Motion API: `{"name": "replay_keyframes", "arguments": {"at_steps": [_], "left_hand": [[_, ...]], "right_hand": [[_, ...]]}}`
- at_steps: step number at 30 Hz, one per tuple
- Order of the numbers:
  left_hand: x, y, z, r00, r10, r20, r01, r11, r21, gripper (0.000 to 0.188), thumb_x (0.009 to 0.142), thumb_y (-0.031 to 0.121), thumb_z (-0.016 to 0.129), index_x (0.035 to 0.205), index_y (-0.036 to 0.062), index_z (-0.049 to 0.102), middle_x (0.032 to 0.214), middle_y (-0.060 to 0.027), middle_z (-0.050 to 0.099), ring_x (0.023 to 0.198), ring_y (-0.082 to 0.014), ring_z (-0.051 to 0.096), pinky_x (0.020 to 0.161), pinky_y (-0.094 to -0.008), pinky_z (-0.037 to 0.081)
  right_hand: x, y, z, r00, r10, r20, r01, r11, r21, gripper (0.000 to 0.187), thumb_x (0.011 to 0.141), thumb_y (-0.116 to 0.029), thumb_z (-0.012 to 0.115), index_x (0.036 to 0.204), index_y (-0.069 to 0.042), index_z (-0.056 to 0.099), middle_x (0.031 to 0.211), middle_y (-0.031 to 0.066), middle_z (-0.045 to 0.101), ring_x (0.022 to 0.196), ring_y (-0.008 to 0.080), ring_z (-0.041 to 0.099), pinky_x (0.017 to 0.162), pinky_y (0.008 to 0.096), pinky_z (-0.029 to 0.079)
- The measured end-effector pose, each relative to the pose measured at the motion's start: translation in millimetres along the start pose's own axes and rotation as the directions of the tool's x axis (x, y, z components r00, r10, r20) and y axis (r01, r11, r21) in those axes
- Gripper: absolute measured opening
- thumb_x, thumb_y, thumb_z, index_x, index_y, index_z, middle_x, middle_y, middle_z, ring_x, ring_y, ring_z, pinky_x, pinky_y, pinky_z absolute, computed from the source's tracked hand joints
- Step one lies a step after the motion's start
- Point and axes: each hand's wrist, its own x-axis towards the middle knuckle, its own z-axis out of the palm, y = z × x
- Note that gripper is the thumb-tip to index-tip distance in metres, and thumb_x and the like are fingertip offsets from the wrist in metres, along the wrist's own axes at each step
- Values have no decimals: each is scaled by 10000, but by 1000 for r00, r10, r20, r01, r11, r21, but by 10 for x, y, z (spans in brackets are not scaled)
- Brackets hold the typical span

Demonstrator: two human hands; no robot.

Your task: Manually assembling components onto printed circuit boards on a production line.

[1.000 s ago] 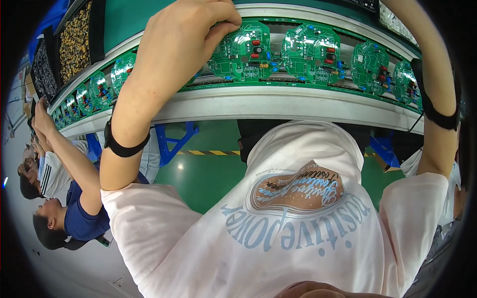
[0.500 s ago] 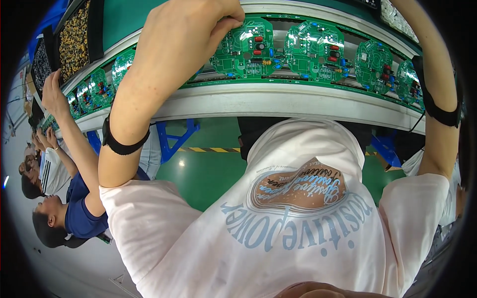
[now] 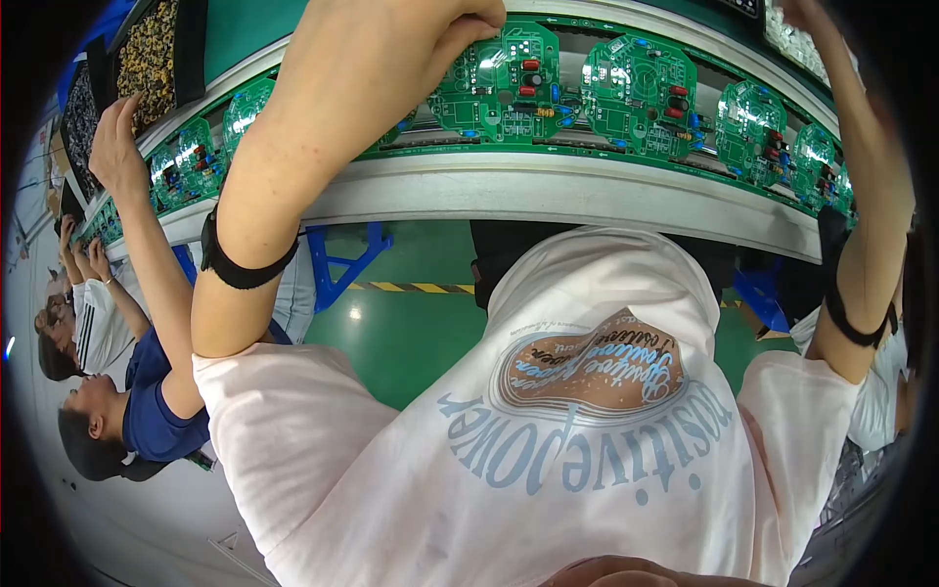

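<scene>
My left hand [image 3: 416, 39] is at the upper edge of a green circuit board [image 3: 504, 93]. Its thumb and fingers are pinched together, and whatever lies between them is hidden. Red, black and blue components stand on that board, with a tan striped one near its lower edge. Up at the right, my right hand [image 3: 810, 14] is over a bin of small white parts [image 3: 794, 44]. It is blurred and partly cut off by the picture's edge, so its fingers cannot be made out.
More populated boards, such as one to the right [image 3: 641, 98], line a pale metal rail [image 3: 587, 186]. Bins of yellow-black parts [image 3: 147, 68] and grey parts [image 3: 80, 122] are at the upper left. A co-worker's hand [image 3: 119, 157] reaches over the line there.
The boards have shifted to the right along the rail, and my left hand has moved right with them. My right forearm has swung; its hand now shows over the white parts.
</scene>
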Motion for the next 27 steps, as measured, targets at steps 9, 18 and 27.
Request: {"name": "replay_keyframes", "arguments": {"at_steps": [9, 18, 27], "left_hand": [[-110, -126, 143, 995, 28, -92, -35, 997, -68, 56, 860, 44, 712, 906, 22, 693, 899, -110, 685, 814, -344, 679, 706, -414, 541], [-55, -110, 186, 995, 63, -71, -63, 998, 4, 58, 864, 65, 719, 890, 22, 690, 879, -103, 684, 799, -342, 676, 691, -408, 539], [-35, -77, 190, 991, 77, -107, -79, 997, -15, 52, 857, 69, 713, 877, 33, 681, 856, -98, 660, 781, -337, 664, 677, -406, 535]], "right_hand": [[-408, -1207, 243, 946, 290, 144, -323, 872, 368, 232, 1041, -33, 591, 1245, 43, 672, 1085, 91, 732, 950, 136, 700, 857, 270, 552], [-537, -1030, 535, 925, 305, 228, -378, 666, 643, 238, 1043, -62, 587, 1237, 45, 673, 1064, 85, 731, 933, 134, 696, 858, 280, 552], [-490, -1086, 555, 903, 333, 270, -424, 603, 676, 241, 1039, -67, 587, 1235, 44, 673, 1050, 97, 739, 924, 147, 706, 862, 283, 553]]}}
